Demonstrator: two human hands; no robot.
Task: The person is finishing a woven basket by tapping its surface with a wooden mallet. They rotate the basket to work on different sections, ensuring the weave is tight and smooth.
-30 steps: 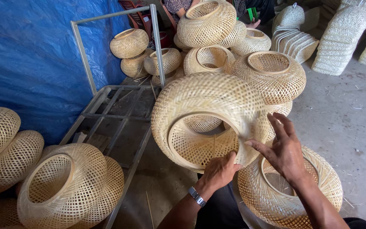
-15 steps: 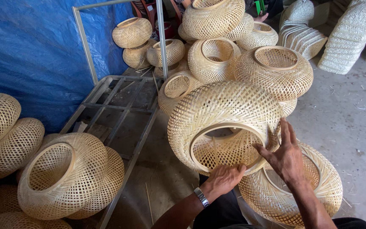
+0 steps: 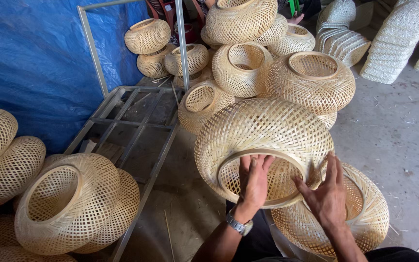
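Both hands hold 1 woven basket [image 3: 263,138]: left hand [image 3: 254,182] spread flat over its opening, right hand [image 3: 327,194] spread against its rim.

Your head camera was the only view, and it looked steeply down and forward from above your own forearms, close enough that your left hand [image 3: 254,182] and right hand [image 3: 327,196] filled the lower middle of the frame. It faced across the concrete floor [image 3: 398,136] toward a blue tarp [image 3: 30,58] at the left and stacked woven shades [image 3: 241,19] at the top.
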